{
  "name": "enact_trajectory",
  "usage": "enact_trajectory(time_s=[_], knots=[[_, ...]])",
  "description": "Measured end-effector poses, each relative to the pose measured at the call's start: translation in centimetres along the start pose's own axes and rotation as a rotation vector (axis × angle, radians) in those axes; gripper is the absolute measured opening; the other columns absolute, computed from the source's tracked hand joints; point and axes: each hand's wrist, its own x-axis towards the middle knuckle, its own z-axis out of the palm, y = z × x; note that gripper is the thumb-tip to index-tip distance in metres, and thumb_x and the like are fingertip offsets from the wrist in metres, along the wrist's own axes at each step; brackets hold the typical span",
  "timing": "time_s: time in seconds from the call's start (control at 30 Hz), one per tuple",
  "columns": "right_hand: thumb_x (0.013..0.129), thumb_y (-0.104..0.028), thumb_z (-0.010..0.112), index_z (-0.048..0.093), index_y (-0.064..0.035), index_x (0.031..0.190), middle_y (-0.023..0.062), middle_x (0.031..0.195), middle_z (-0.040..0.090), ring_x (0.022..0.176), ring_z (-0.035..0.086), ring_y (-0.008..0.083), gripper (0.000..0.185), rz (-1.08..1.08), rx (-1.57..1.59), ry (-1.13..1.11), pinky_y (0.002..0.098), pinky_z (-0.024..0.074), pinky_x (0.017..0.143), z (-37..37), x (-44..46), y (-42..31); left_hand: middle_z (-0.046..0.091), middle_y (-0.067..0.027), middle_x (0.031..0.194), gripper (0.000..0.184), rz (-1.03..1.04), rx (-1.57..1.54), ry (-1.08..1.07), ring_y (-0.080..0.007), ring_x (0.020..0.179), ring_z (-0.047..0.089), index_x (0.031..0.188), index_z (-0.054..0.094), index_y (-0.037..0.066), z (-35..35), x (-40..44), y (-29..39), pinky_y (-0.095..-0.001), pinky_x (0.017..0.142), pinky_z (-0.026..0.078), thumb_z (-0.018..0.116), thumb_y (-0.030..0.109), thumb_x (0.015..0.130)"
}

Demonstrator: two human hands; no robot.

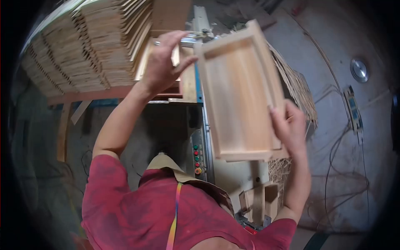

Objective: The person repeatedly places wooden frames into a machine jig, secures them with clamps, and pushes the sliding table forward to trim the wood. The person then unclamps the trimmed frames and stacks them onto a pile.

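Tray (237,102) blurred, underside hidden; R hand (291,125) grips side w/ fingertips unseen.

Left arm (118,121) is extended forward, left hand (163,64) spread, thumb (186,64) held apart; right arm (302,179) is bent, right hand (290,127) curled in grip.

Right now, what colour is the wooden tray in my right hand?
The wooden tray is light tan with paler streaks, best seen in the head view.

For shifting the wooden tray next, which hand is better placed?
Probably the right hand: it grips the wooden tray by its side, while the left hand is open by a corner, contact unclear.
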Motion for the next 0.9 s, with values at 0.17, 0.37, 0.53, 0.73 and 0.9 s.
enact_trajectory(time_s=[0.17,0.37,0.53,0.73,0.9], knots=[[0.094,-0.012,0.069,0.066,0.0028,0.113,0.0053,0.084,0.071,0.076,0.064,0.0073,0.024,-0.016,0.173,-0.052,0.0258,0.0512,0.067,11.0,3.6,0.7,0.062,-0.0215,0.122,0.057,-0.169,0.047,0.103,-0.0362,0.112,0.061,0.131,0.055,-0.001,1.4,-7.0,-5.4,-0.0435,0.097,0.049,0.076,0.032,0.091],[0.092,-0.015,0.071,0.063,0.0054,0.119,0.0171,0.101,0.074,0.091,0.071,0.0197,0.035,0.072,0.534,-0.145,0.0327,0.0547,0.08,29.4,16.6,7.9,0.067,-0.0159,0.099,0.053,-1.351,-0.681,-0.188,-0.0225,0.078,0.069,0.108,0.06,-0.003,-1.4,-20.5,-9.6,-0.0331,0.068,0.056,0.049,0.049,0.106],[0.093,-0.016,0.072,0.065,0.0062,0.114,0.015,0.098,0.074,0.088,0.069,0.0169,0.031,0.086,0.601,-0.138,0.0316,0.0549,0.079,40.7,24.3,7.5,0.067,-0.0186,0.095,0.064,-1.524,-1.026,-0.037,-0.0247,0.077,0.071,0.112,0.059,-0.007,2.7,-19.6,-14.3,-0.0349,0.065,0.062,0.046,0.055,0.105],[0.093,-0.026,0.072,0.067,0.0074,0.105,0.0222,0.097,0.073,0.087,0.07,0.0258,0.036,0.064,0.507,-0.077,0.0377,0.0558,0.08,46.3,28.6,7.4,0.068,-0.0202,0.098,0.064,-1.591,-0.876,-0.083,-0.0257,0.08,0.072,0.117,0.057,-0.007,5.5,-15.4,-21.5,-0.0351,0.064,0.062,0.047,0.055,0.104],[0.095,-0.035,0.067,0.064,0.0094,0.112,0.0284,0.1,0.068,0.094,0.068,0.0396,0.048,0.166,-0.182,-0.324,0.0447,0.0548,0.085,45.7,28.7,5.1,0.069,-0.0202,0.098,0.064,-1.65,-0.737,-0.249,-0.0253,0.079,0.073,0.116,0.056,-0.01,4.6,-15.5,-22.7,-0.035,0.063,0.062,0.048,0.053,0.105]])
